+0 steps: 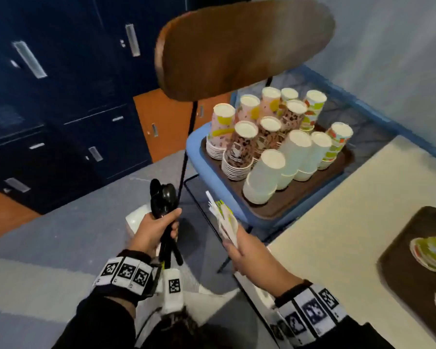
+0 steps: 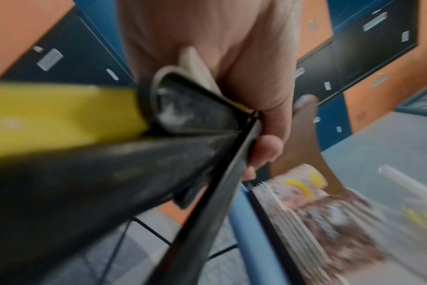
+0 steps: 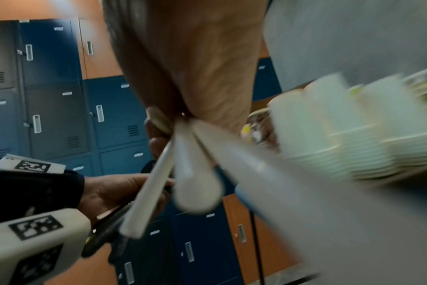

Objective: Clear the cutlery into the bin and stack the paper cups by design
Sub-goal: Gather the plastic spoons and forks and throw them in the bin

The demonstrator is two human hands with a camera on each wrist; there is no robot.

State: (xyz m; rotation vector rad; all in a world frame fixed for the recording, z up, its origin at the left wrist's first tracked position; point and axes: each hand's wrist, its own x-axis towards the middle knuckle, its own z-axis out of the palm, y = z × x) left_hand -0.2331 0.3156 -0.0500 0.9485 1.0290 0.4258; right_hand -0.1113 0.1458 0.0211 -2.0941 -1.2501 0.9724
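While the left hand point(image 1: 153, 231) closes its grip around black spoons point(image 1: 161, 197), the right hand point(image 1: 247, 248) closes around white cutlery point(image 1: 224, 220), both held above the floor beside the stacked paper cups point(image 1: 275, 137).

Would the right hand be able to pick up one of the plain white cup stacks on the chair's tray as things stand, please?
Probably not yet. The right hand is full, its fingers curled round a bundle of white cutlery. The plain white cup stacks stand unobstructed on the brown tray just ahead, so only the full hand hinders it.
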